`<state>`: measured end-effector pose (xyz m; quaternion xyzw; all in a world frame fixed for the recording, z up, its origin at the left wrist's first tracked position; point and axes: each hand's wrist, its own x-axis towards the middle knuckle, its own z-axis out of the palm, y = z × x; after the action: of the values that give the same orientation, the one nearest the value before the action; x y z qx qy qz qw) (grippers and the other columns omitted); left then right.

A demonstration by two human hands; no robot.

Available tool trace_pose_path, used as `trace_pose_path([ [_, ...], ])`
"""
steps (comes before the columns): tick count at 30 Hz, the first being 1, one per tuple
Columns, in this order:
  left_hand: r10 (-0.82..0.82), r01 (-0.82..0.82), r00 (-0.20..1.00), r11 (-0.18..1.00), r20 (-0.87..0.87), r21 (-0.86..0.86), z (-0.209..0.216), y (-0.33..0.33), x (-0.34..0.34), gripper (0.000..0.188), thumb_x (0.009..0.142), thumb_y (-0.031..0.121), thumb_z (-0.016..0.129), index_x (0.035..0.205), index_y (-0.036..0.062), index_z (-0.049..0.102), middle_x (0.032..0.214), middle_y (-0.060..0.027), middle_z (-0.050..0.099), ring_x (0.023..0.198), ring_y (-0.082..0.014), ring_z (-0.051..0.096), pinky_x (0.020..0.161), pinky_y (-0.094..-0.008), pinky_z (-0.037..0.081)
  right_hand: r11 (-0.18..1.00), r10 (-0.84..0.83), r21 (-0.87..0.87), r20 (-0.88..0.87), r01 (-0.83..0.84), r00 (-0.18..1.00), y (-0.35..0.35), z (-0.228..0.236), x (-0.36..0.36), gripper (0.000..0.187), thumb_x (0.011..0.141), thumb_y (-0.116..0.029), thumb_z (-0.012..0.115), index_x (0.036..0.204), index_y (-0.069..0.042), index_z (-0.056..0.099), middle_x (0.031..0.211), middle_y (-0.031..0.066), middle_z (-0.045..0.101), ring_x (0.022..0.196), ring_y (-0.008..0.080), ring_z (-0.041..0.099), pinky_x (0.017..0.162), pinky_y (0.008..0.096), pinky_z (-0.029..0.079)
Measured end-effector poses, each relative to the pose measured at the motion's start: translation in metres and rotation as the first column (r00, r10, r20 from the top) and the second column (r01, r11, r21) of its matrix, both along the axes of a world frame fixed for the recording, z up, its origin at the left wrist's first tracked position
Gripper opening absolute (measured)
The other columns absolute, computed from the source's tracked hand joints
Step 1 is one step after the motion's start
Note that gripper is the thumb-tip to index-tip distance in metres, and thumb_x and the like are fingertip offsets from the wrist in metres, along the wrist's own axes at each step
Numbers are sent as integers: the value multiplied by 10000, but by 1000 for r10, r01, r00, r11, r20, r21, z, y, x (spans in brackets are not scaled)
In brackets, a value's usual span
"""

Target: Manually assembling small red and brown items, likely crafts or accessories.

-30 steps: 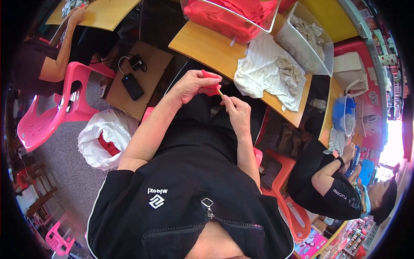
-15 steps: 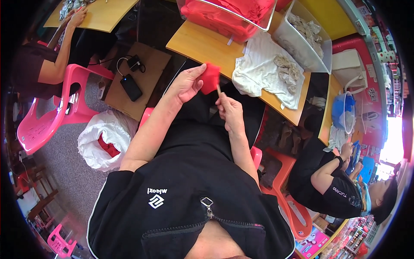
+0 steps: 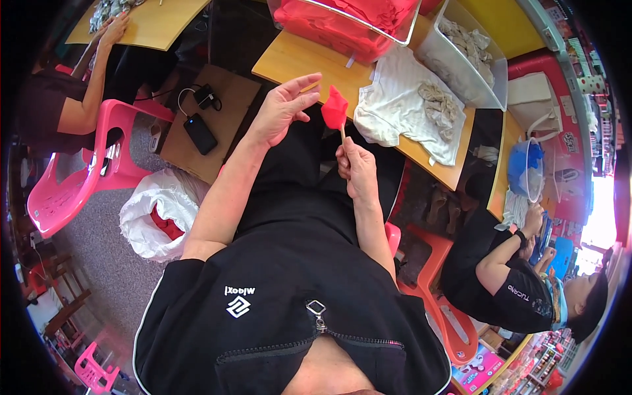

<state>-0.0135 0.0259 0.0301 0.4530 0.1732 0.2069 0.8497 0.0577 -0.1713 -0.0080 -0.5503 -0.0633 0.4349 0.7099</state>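
Note:
My right hand is closed round the lower part of a thin, light-coloured stick, which points up and away from me. On the stick's top end sits a small red piece that looks like soft cloth; its exact kind cannot be told. To the left of it, my left hand is raised with fingers apart, holding nothing and not touching the red piece. Both hands are above my lap, short of the wooden table. My right fingers hide the stick's lower end.
A clear bin of red pieces stands on the table, beside a white shirt and a bin of beige cloth. At left are a white sack, a cardboard box and a pink chair. Co-workers sit at both sides.
My left hand has come off the red piece and opened, moving slightly up. The stick with the red piece has shifted a little to the right in my right hand.

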Motion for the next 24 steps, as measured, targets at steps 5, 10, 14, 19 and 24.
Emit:
trace_pose_path([
  [5,-209,209,977,978,-47,0,0,8,-6,231,884,118,640,1100,34,639,1051,-60,664,822,-72,635,528,-154,477,992,112,-67,22,-110,993,0,8,-4,375,940,-350,570,724,-45,604,534,-72,413,418,13,290,388,188,188],
  [10,-218,213,971,975,-101,-58,-7,6,-9,166,873,126,660,991,9,671,902,-80,687,737,-91,646,535,-181,510,981,138,-165,221,-102,966,-1,6,-6,367,935,-303,585,706,-22,644,555,-53,471,448,22,360,421,192,247],
  [14,-223,209,969,969,-104,-129,-6,2,-10,168,875,125,655,978,-7,664,905,-99,688,783,-145,669,641,-238,563,969,126,-248,452,-11,883,3,7,-11,349,924,-268,604,719,9,660,575,-5,540,488,51,458,461,213,345],
  [19,-238,218,963,964,-123,-155,-8,2,-10,178,876,128,655,978,-17,662,911,-105,688,808,-168,677,706,-275,573,951,42,-213,810,226,585,11,21,-21,324,917,-255,613,744,15,659,539,-14,484,516,53,432,479,241,330],
  [24,-188,165,976,969,-111,-186,-14,5,-10,174,882,137,650,959,-20,655,908,-106,687,804,-161,675,703,-265,572,957,80,-256,679,134,730,10,14,-15,345,928,-265,601,721,7,647,538,-34,469,496,38,404,459,219,301],
])
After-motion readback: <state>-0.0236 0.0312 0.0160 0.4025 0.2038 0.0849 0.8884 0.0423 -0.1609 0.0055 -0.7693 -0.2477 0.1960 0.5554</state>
